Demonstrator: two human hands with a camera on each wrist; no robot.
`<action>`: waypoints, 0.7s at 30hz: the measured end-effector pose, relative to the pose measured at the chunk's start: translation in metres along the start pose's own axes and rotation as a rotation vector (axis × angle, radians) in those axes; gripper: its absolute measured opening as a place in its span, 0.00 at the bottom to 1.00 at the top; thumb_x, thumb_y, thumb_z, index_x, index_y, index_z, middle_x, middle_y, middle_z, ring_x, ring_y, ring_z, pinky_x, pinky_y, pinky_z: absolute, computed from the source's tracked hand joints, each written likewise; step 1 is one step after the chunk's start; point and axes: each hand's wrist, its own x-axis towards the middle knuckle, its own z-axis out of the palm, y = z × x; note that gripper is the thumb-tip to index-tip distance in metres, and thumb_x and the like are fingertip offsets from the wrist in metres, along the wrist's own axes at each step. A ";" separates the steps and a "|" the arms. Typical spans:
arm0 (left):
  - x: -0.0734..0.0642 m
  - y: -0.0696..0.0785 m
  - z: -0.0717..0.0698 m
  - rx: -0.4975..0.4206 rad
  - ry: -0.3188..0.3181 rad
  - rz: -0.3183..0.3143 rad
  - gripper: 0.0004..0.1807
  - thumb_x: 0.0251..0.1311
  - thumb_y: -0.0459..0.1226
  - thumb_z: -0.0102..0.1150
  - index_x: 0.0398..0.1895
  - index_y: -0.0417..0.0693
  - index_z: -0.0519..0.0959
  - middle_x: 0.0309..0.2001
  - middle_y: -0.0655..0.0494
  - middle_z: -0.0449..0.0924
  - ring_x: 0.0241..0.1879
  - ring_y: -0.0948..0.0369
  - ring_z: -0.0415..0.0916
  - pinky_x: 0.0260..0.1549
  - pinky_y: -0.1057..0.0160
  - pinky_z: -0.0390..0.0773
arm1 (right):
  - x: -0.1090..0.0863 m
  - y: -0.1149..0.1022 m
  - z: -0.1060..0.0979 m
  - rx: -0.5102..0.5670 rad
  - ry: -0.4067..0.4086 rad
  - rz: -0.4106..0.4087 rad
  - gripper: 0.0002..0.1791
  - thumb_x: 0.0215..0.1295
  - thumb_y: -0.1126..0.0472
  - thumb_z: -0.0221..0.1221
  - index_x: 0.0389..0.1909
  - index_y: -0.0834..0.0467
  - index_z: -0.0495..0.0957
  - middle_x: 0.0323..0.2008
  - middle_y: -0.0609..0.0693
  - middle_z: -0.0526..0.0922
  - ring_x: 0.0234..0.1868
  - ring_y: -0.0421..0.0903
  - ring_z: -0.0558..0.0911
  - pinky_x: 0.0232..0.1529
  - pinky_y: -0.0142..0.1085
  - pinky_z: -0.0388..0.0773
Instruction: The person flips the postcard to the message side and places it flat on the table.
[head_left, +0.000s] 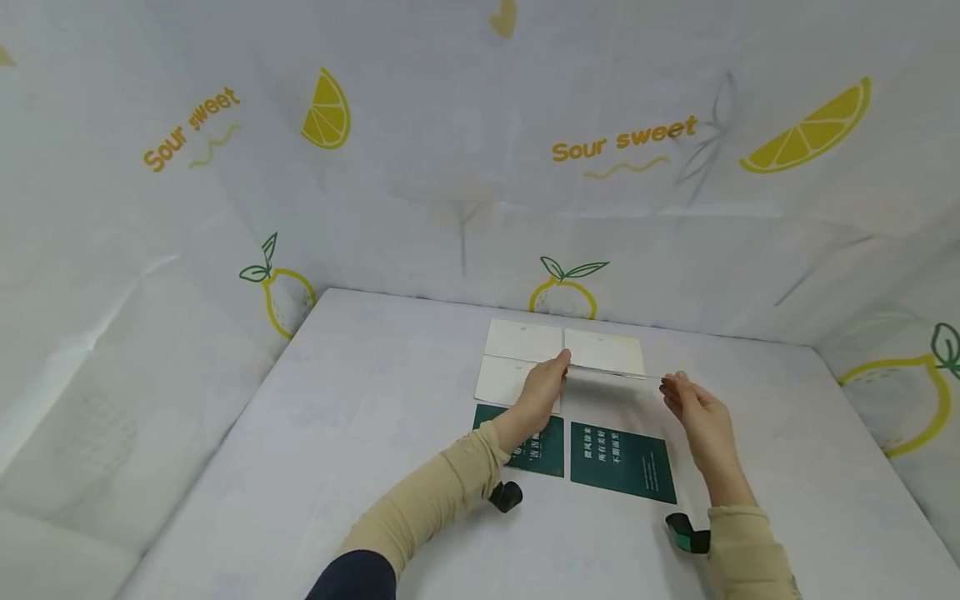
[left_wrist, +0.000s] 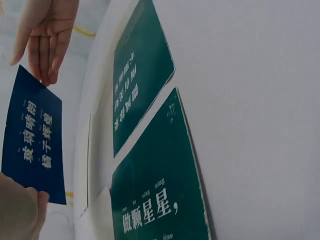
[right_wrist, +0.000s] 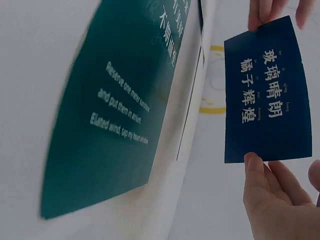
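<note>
A dark blue card with white Chinese lettering is held up between both hands. From the head view the card shows almost edge-on, above the table. My left hand pinches its left end. At the opposite end, the fingers of my right hand hold the edge. Two green cards with white print lie below the hands: one on the right, the other on the left, partly hidden by my left wrist. Pale cards lie behind them, including one at the back left and one at the back right.
The white table meets a white backdrop printed with lemons along its back edge. A further pale card lies front left in the pale group. Black wrist-worn pieces show beside the left wrist and the right wrist.
</note>
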 end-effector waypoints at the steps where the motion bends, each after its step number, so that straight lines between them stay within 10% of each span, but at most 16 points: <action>1: 0.000 -0.002 0.001 -0.007 0.038 0.015 0.31 0.68 0.50 0.45 0.64 0.36 0.65 0.66 0.44 0.64 0.67 0.51 0.61 0.65 0.56 0.64 | -0.002 -0.002 0.002 0.029 0.003 -0.002 0.41 0.60 0.31 0.45 0.63 0.58 0.68 0.63 0.57 0.69 0.54 0.33 0.76 0.45 0.15 0.72; 11: 0.002 -0.012 0.004 0.019 0.207 0.105 0.23 0.56 0.34 0.61 0.56 0.42 0.75 0.49 0.49 0.76 0.48 0.61 0.75 0.51 0.63 0.77 | 0.000 0.004 0.009 0.024 -0.035 -0.020 0.38 0.59 0.38 0.56 0.65 0.55 0.66 0.49 0.48 0.79 0.39 0.28 0.80 0.39 0.17 0.76; 15: 0.003 -0.014 0.001 0.200 0.213 0.149 0.22 0.53 0.36 0.64 0.54 0.44 0.77 0.37 0.54 0.78 0.36 0.67 0.72 0.37 0.71 0.77 | 0.002 0.011 0.004 -0.175 -0.022 -0.044 0.37 0.59 0.35 0.53 0.64 0.52 0.68 0.35 0.37 0.80 0.35 0.32 0.79 0.35 0.20 0.76; 21: 0.005 -0.022 -0.005 0.589 0.123 0.246 0.11 0.54 0.40 0.64 0.32 0.40 0.81 0.20 0.62 0.69 0.23 0.69 0.61 0.24 0.76 0.63 | 0.000 0.018 -0.003 -0.389 -0.100 -0.044 0.40 0.60 0.31 0.47 0.63 0.57 0.68 0.41 0.51 0.81 0.37 0.42 0.77 0.37 0.29 0.76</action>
